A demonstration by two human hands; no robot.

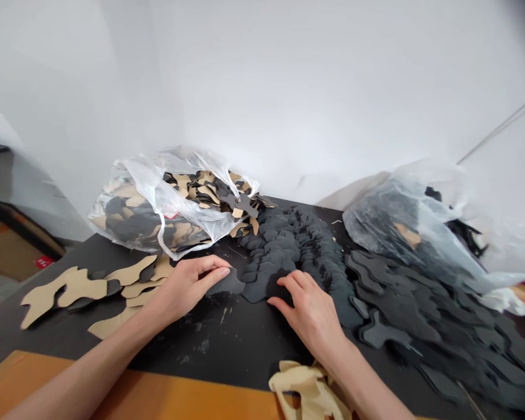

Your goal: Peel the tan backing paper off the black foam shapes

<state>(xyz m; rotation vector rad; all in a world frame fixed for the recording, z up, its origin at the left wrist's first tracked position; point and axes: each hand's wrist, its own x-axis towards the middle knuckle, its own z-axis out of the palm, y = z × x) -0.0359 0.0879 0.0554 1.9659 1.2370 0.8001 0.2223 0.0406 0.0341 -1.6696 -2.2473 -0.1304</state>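
My left hand (191, 287) pinches a thin dark grey foam cut-out (228, 283) between thumb and fingers, just above the black tabletop. To its right, my right hand (310, 309) curls over the near end of a row of overlapping black foam cut-outs (269, 256). Its thumb and fingertips are apart, close to the last pieces; no piece shows clearly between them. A second overlapping row (319, 251) runs alongside the first. Tan-backed cut-outs (85, 289) lie loose on the left, some over dark pieces.
A clear plastic bag (153, 216) of tan and black pieces lies open behind my left hand. Another plastic bag (389, 216) stands at the back right, behind a wide heap of dark foam pieces (441, 321). Crumpled tan scrap (306, 388) and brown cardboard (192, 396) lie in front.
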